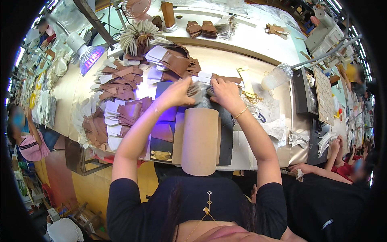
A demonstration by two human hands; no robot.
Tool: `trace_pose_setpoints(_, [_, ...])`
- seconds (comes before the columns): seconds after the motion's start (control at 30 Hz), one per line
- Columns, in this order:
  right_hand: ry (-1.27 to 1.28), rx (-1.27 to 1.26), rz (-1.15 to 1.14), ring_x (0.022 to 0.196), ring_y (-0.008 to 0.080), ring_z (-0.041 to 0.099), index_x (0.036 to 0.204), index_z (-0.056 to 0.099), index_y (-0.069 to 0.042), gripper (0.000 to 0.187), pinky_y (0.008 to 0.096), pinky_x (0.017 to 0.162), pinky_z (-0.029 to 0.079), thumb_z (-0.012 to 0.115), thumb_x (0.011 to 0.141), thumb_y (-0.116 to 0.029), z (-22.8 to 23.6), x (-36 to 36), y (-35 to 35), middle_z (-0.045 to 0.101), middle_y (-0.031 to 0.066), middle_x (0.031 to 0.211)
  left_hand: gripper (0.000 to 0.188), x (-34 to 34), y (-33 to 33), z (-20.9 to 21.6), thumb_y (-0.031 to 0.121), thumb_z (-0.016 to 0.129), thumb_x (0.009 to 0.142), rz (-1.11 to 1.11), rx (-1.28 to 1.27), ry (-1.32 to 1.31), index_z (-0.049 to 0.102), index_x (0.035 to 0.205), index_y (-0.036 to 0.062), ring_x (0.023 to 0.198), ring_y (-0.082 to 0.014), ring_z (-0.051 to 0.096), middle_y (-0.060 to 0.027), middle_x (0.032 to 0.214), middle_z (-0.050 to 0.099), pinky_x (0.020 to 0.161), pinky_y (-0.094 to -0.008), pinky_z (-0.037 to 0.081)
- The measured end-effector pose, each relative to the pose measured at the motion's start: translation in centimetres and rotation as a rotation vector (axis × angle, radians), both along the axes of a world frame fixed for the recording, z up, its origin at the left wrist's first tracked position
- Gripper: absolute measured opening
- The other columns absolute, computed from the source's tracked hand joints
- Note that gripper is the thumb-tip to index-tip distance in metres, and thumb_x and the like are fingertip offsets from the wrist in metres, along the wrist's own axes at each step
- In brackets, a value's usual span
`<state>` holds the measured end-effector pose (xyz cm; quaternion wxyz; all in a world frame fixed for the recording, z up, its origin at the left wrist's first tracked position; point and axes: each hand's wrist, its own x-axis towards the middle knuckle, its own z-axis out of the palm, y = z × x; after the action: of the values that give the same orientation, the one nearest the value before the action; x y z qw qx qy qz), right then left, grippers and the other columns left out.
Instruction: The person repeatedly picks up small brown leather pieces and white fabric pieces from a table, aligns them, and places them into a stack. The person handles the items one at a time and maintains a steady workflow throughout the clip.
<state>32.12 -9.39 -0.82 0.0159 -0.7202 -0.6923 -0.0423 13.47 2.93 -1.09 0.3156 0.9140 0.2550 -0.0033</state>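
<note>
A small greyish piece, possibly a cut leather part though blur hides its detail, sits between both hands above the table. The left hand pinches its left edge with closed fingers; the right hand grips its right edge likewise. Just below lies a tan cylindrical form on a dark mat. Brown and white cut pieces lie spread to the left, under a violet lamp.
</note>
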Motion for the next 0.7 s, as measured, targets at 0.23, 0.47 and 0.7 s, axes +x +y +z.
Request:
trace_pose_setpoints(0.23, [-0.074, 0.047, 0.012, 0.098, 0.0246, 0.058, 0.126, 0.049, -0.013, 0.071, 0.0411, 0.082, 0.047, 0.074, 0.068, -0.046, 0.2, -1.2, 0.1, 0.057, 0.0091, 0.109, 0.064, -0.8, -1.8, -1.5, 0.031, 0.074, 0.070, 0.090, 0.379, -0.053, 0.045, 0.118, 0.0019, 0.106, -0.0372, 0.051, -0.0181, 0.112, 0.052, 0.087, -0.0442, 0.044])
trace_pose_setpoints(0.47, [-0.025, 0.048, 0.047, 0.097, 0.0238, 0.057, 0.128, 0.046, -0.005, 0.069, 0.0387, 0.085, 0.045, 0.074, 0.070, -0.031, -0.4, -0.5, -0.7, 0.055, 0.0088, 0.104, 0.057, -1.9, -2.0, -2.0, 0.037, 0.073, 0.074, 0.095, 0.432, -0.029, 0.049, 0.112, 0.0024, 0.101, -0.0354, 0.052, -0.0166, 0.105, 0.053, 0.084, -0.0446, 0.043])
trace_pose_setpoints(0.7, [0.123, 0.103, 0.098, 0.098, 0.0269, 0.057, 0.130, 0.044, -0.004, 0.068, 0.0378, 0.084, 0.047, 0.074, 0.070, -0.017, -1.0, -0.6, -0.7, 0.055, 0.0121, 0.106, 0.048, -1.6, -1.8, -2.9, 0.034, 0.069, 0.080, 0.155, 0.287, -0.130, 0.047, 0.104, -0.0014, 0.099, -0.0406, 0.051, -0.0228, 0.103, 0.052, 0.082, -0.0474, 0.044])
